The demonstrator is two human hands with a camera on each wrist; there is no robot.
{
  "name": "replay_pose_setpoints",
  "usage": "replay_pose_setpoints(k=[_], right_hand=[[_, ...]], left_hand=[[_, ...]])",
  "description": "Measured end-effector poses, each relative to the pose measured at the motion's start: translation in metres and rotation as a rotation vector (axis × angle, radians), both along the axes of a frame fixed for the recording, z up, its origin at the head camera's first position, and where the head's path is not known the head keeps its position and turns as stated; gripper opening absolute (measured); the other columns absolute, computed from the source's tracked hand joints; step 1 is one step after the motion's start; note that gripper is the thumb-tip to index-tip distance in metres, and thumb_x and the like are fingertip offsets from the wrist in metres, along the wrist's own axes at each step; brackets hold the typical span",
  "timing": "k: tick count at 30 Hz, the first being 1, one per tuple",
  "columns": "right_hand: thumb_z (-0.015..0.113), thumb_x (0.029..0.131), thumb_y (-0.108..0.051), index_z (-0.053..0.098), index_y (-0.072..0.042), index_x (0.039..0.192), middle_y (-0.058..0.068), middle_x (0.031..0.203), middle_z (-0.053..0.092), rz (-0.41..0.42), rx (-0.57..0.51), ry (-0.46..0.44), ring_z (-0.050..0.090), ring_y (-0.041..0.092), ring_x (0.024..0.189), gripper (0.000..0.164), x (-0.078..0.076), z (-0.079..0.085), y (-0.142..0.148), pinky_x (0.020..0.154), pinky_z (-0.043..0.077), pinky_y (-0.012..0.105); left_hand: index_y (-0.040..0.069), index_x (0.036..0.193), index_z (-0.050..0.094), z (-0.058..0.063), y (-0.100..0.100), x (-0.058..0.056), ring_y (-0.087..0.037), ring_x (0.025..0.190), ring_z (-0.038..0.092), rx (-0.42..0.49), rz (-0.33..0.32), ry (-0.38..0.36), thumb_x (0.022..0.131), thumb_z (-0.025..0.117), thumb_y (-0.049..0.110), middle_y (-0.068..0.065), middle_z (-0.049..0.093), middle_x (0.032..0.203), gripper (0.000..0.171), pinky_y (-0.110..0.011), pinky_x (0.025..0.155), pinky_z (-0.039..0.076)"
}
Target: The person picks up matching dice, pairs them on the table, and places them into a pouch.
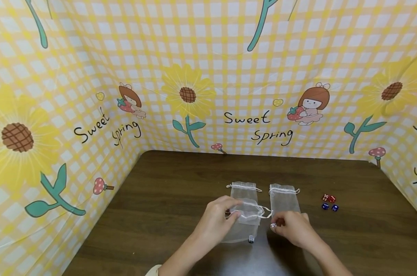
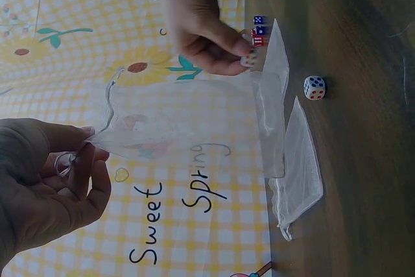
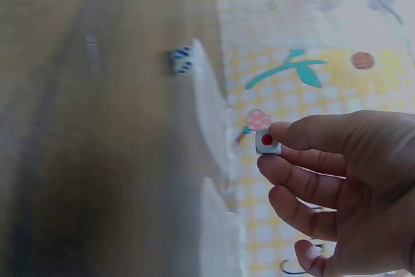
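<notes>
My left hand [image 1: 215,217] pinches a sheer white drawstring pouch [image 2: 175,118] near its corded mouth, and the pouch hangs out flat from the fingers. To the right, my right hand [image 1: 294,229] pinches a white die [image 3: 266,142] between thumb and fingertips, with a red dot on the face seen in the right wrist view. That die is close beside the cords of the held pouch. A second white die [image 1: 251,239] lies on the table, nearer to me than the left hand. Two more sheer pouches lie flat beyond the hands, one on the left [image 1: 241,188] and one on the right [image 1: 283,197].
Two red dice [image 1: 328,198] and two blue dice [image 1: 330,207] sit grouped on the right of the dark wooden table [image 1: 174,172]. A yellow checked cloth [image 1: 201,50] with flowers and lettering stands around the back and sides.
</notes>
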State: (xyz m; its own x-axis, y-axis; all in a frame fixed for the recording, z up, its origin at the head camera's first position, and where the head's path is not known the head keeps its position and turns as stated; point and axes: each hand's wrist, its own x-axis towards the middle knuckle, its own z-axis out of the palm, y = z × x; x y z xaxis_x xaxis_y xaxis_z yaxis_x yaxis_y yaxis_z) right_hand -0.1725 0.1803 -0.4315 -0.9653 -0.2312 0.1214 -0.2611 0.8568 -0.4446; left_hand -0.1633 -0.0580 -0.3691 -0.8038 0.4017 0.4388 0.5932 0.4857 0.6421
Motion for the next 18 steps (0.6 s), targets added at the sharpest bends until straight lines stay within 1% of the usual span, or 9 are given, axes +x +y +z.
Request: replay_pose_setpoints(k=[4, 10, 14, 18], right_hand=[[0.075, 0.072, -0.015, 0.064, -0.024, 0.073, -0.018, 0.062, 0.055, -0.025, 0.002, 0.018, 0.052, 0.006, 0.063, 0.014, -0.002, 0.012, 0.003, 0.064, 0.030, 0.038], [0.074, 0.073, -0.014, 0.066, -0.020, 0.077, -0.014, 0.067, 0.059, -0.043, 0.006, 0.046, 0.055, 0.012, 0.068, 0.011, -0.003, 0.027, 0.008, 0.065, 0.030, 0.041], [0.074, 0.074, -0.013, 0.066, -0.020, 0.078, -0.013, 0.070, 0.060, -0.032, -0.010, 0.106, 0.056, 0.014, 0.072, 0.011, -0.004, 0.037, 0.009, 0.065, 0.030, 0.041], [0.076, 0.073, -0.012, 0.067, -0.019, 0.079, -0.013, 0.073, 0.061, -0.014, -0.045, 0.187, 0.055, 0.014, 0.074, 0.013, -0.004, 0.046, 0.007, 0.066, 0.031, 0.041]], left_hand=[[-0.002, 0.103, 0.067, -0.001, 0.000, 0.001, -0.007, 0.076, 0.055, -0.007, 0.001, -0.010, 0.079, 0.069, -0.001, -0.008, 0.065, 0.094, 0.024, -0.015, 0.065, 0.048], [-0.002, 0.103, 0.067, -0.002, 0.000, 0.001, -0.007, 0.077, 0.056, -0.013, -0.006, -0.002, 0.079, 0.069, -0.002, -0.007, 0.065, 0.095, 0.024, -0.015, 0.066, 0.048], [-0.001, 0.103, 0.067, -0.002, 0.000, 0.002, -0.007, 0.078, 0.056, -0.017, -0.008, 0.000, 0.079, 0.069, -0.002, -0.007, 0.066, 0.095, 0.024, -0.015, 0.066, 0.048], [-0.001, 0.104, 0.067, -0.003, 0.000, 0.002, -0.006, 0.076, 0.055, -0.025, -0.013, -0.019, 0.080, 0.069, -0.001, -0.007, 0.065, 0.095, 0.024, -0.014, 0.065, 0.047]])
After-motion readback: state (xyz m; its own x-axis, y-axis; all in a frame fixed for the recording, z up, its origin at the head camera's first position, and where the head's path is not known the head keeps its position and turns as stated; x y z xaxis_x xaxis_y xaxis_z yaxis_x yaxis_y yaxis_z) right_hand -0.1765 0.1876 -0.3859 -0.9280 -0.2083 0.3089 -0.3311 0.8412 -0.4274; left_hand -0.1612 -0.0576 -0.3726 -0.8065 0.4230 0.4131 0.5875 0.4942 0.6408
